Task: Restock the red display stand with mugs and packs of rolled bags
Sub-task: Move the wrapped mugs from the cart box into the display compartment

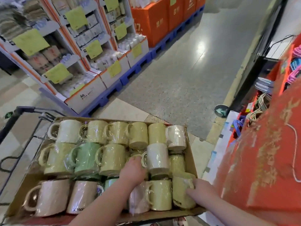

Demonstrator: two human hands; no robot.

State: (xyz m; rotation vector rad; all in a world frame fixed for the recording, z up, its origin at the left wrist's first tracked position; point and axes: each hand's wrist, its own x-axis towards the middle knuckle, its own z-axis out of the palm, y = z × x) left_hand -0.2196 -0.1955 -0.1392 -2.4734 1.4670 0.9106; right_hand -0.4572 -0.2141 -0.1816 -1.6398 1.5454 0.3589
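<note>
Now the mugs point(112, 159) lie plastic-wrapped in a cardboard box point(190, 154) on a cart beside the red stand point(260, 160). Our left hand point(133, 172) reaches between them, holding nothing clearly; our right hand point(200, 190) grips a yellow mug point(182, 190). Slick wrap could let it slip.

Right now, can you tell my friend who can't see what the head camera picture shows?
Two hands, left and right, reach into a cardboard box full of plastic-wrapped mugs, mostly yellow-green. A red display stand is on the right.
</note>
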